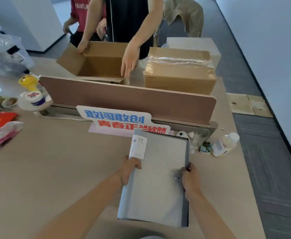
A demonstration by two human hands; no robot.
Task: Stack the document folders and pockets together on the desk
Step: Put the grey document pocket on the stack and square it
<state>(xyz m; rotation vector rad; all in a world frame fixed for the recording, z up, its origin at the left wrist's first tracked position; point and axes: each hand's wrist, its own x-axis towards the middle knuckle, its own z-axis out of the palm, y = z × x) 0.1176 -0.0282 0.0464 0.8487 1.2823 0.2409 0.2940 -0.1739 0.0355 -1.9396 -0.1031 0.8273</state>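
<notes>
Scene: a person stands at a tan bench (55, 169), seen from a head camera looking down at both forearms.
Task item: a pile of grey document folders (156, 176) lies near the bench's right side, the top one bearing a white label marked "20" (138, 147).
Left hand (129, 168): fingers curled over the pile's left edge, thumb on top, pinching it just below the label.
Right hand (190, 178): fingers clasping the right edge along the dark spine.
Why held so: gripping opposite edges likely squares the folders into one even pile.
Beyond: a blue-and-red sign (122, 122) leans on a brown divider (127, 97); behind it another person reaches into an open cardboard box (96, 62).
Nearby: a white bottle (224, 144) lies to the pile's right.
</notes>
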